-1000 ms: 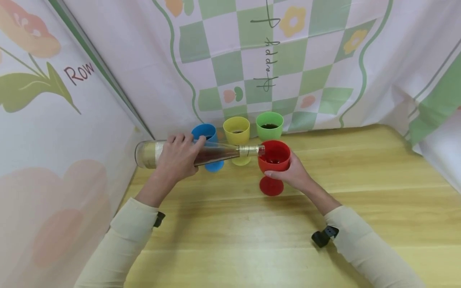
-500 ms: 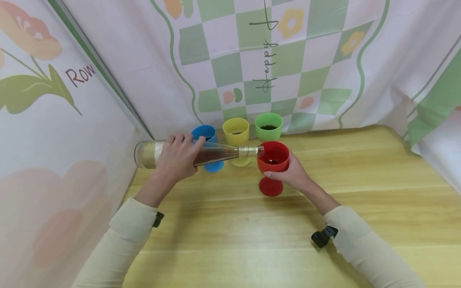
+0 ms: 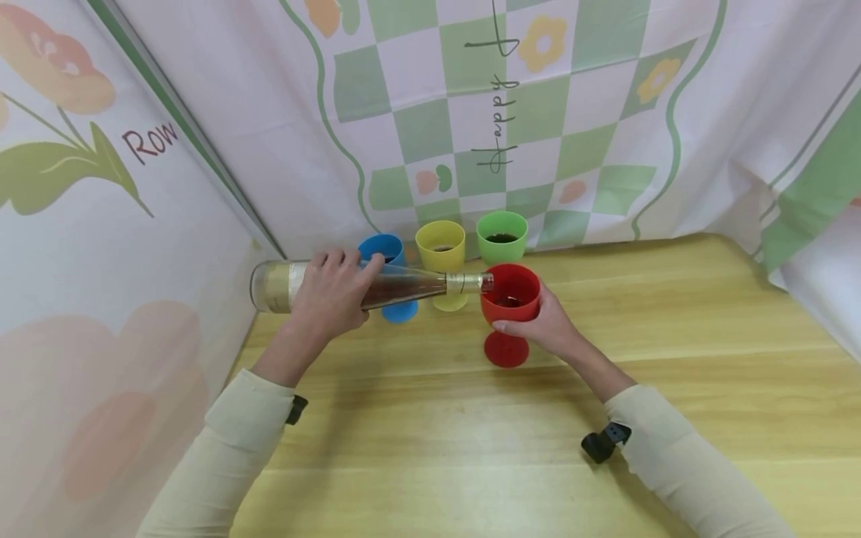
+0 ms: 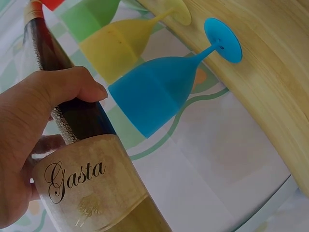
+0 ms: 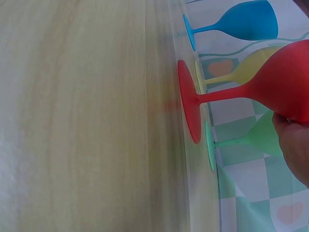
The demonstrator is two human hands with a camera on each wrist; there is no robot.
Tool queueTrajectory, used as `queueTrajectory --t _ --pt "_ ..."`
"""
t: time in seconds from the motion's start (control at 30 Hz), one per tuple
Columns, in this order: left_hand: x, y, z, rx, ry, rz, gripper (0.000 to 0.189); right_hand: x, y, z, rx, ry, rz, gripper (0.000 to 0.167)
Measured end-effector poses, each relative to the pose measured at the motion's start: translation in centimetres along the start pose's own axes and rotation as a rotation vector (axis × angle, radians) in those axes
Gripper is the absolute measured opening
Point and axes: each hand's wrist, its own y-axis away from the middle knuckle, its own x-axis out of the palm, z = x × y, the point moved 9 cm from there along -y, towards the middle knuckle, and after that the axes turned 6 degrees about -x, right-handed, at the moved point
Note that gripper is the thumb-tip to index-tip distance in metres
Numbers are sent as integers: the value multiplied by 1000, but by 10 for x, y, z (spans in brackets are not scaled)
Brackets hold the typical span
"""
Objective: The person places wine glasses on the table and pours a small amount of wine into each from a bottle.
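Note:
My left hand [image 3: 334, 294] grips a glass wine bottle [image 3: 403, 286] round its body and holds it nearly level. Dark liquid shows inside, and the label [image 4: 91, 179] reads "Gasta" in the left wrist view. The bottle's mouth lies over the rim of a red goblet [image 3: 511, 295], which has a little dark liquid at its bottom. My right hand [image 3: 548, 323] holds the goblet's bowl, thumb across the front. In the right wrist view the red goblet [image 5: 285, 79] stands upright, its foot close over the tabletop.
Behind stand a blue goblet [image 3: 381, 245], a yellow goblet [image 3: 442, 258] and a green goblet [image 3: 503, 250], each with dark liquid in it. The bottle partly covers the blue and yellow ones. Printed cloth [image 3: 471, 127] hangs along the wooden table's [image 3: 444, 433] back edge.
Both hands keep their grips and hardly move. The liquid in the red goblet looks calmer than a second ago. The whole view has shifted very slightly.

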Motion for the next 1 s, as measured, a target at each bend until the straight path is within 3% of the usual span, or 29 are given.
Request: queueTrajectory --t 1.0 --pt "-3 0 0 -4 1 -1 61 0 1 1 2 0 0 77"
